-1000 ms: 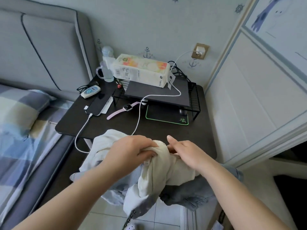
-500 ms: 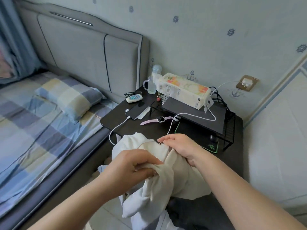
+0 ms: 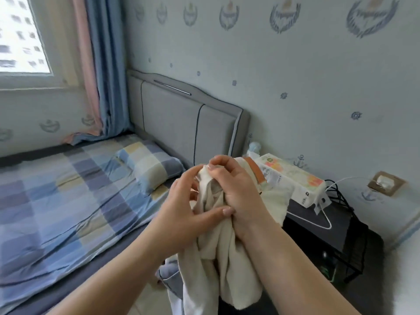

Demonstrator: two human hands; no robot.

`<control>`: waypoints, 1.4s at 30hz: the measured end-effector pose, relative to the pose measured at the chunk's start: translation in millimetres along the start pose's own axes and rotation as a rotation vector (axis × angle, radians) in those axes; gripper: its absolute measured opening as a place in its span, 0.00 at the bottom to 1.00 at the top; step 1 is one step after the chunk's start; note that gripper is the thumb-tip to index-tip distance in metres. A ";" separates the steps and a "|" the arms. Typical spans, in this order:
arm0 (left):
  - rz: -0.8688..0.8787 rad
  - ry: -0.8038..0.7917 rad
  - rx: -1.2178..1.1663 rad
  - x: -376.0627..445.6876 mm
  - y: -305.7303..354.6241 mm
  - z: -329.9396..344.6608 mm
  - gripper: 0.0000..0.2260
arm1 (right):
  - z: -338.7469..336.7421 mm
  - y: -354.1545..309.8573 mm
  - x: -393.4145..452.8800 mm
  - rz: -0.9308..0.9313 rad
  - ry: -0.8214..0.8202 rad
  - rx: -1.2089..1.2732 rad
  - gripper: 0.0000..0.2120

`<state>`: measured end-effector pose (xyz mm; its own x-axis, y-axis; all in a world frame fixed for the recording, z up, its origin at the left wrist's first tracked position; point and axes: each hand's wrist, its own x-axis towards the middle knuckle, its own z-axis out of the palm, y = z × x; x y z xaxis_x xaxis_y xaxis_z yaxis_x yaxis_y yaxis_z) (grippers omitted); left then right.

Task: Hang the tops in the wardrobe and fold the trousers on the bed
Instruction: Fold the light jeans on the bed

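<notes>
- Cream garment (image 3: 218,253) is held bunched in front of the person, betw. bed (image 3: 68,201) & black counter (image 3: 318,233).
- Left hand (image 3: 181,212): grip pinched on the cloth w/ thumb & fingers.
- Right hand (image 3: 236,189): grip curled tight round its top edge.

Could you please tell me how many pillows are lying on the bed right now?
1: a blue, grey and yellow checked fabric pillow lies at the head of the bed, against the grey padded headboard. The bed runs out of frame, so others may be hidden.
</notes>
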<state>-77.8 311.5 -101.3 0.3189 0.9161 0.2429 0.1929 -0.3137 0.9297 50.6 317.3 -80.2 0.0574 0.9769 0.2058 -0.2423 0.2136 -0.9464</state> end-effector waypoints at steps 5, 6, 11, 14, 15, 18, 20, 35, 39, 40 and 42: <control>0.014 0.220 -0.243 -12.0 -8.3 -50.0 0.21 | 53.2 -6.7 21.1 -0.065 -0.246 -0.252 0.05; -0.001 0.230 -0.332 -15.7 -13.2 -59.9 0.18 | 60.9 -7.0 24.7 -0.044 -0.307 -0.263 0.05; -0.010 0.292 -0.521 -30.8 -32.2 -118.7 0.11 | 69.1 -4.4 51.5 -0.052 -0.384 -0.520 0.08; 0.051 0.322 -0.554 -39.1 -35.3 -164.2 0.10 | 74.2 7.9 77.0 -0.024 -0.318 -0.875 0.13; 0.073 0.328 -0.562 -41.4 -36.6 -178.3 0.09 | 77.0 13.4 83.2 0.048 -0.303 -0.942 0.16; 0.128 0.316 -0.544 -52.3 -39.2 -225.7 0.11 | 101.7 39.0 94.2 0.257 -0.277 -0.977 0.19; 0.128 0.310 -0.508 -60.5 -43.3 -255.1 0.20 | 122.4 58.5 99.2 0.391 -0.283 -0.938 0.13; -0.069 0.590 -0.153 -95.9 -137.4 -476.8 0.20 | 320.1 103.5 129.5 0.468 -0.373 0.339 0.20; -0.108 0.585 0.009 -84.1 -141.2 -514.9 0.17 | 388.3 86.4 137.4 0.342 -0.392 0.418 0.15; -0.114 0.593 0.049 -79.9 -140.5 -524.3 0.15 | 404.8 82.0 142.9 0.329 -0.386 0.441 0.19; -0.117 0.614 0.116 -71.7 -139.2 -542.8 0.10 | 436.4 71.8 153.6 0.295 -0.376 0.472 0.19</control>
<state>-631.2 425.0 -97.8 -0.2941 0.9113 0.2881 0.3043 -0.1965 0.9321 -380.7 484.6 -7.8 -0.3973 0.9112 0.1087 -0.5984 -0.1675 -0.7835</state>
